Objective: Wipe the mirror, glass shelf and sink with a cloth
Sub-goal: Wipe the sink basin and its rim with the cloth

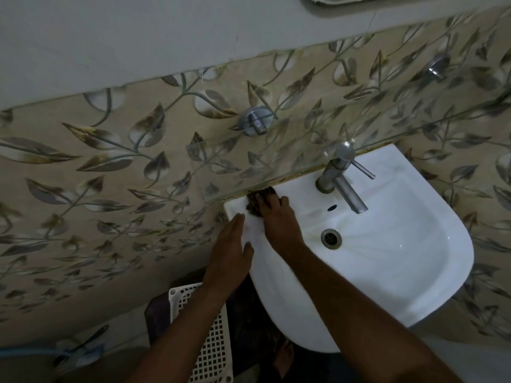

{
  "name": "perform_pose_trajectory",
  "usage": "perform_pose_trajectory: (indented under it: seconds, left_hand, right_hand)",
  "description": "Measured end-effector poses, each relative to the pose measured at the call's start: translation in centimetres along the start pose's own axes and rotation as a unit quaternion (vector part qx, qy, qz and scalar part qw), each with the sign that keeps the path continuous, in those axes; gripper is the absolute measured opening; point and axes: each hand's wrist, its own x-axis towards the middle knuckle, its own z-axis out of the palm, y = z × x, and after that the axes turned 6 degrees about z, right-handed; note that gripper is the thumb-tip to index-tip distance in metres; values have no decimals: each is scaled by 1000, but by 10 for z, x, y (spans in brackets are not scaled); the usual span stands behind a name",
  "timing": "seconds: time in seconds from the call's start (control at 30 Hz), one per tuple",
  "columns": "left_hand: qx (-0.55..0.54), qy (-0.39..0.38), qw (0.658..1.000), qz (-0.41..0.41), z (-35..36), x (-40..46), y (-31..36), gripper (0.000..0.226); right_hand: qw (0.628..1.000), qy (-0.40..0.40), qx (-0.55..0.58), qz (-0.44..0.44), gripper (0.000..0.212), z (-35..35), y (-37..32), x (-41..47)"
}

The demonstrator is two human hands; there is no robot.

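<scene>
A white wall-hung sink point(431, 272) fills the right middle of the view. My right hand point(279, 219) presses a dark cloth point(255, 200) flat on the sink's back left corner, against the wall. My left hand point(231, 252) rests with fingers spread on the sink's left rim, touching it, holding nothing. A clear glass shelf point(304, 150) juts from the wall just above the sink, held by chrome brackets point(255, 121). Only the lower edge of the mirror point(367, 0) shows at the top.
A chrome tap point(341, 181) stands at the back of the basin, with the drain point(331, 238) below it. A white lattice basket point(206, 333) sits under the sink's left side. A blue hose point(33, 351) lies at lower left. Leaf-patterned tiles cover the wall.
</scene>
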Motion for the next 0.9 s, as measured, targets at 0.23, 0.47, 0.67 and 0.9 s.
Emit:
perform_pose_trajectory:
  seconds: [0.23,0.47,0.67,0.9]
  left_hand:
    - [-50,2,997,-54,1,0,-3,64]
    - [-130,94,984,-79,-9,2,5,44]
    - [-114,80,986,-88,-13,1,-6,53]
    - [-134,81,985,-72,-10,-6,-7,58]
  right_hand:
    - [988,28,-11,154,59,-12,81,31]
    - [996,-24,71,43,54,25,-4,7]
    - [983,-83,162,-21,54,19,-36,-44]
    - [962,-127,242,-24,49,-5,-5,-127]
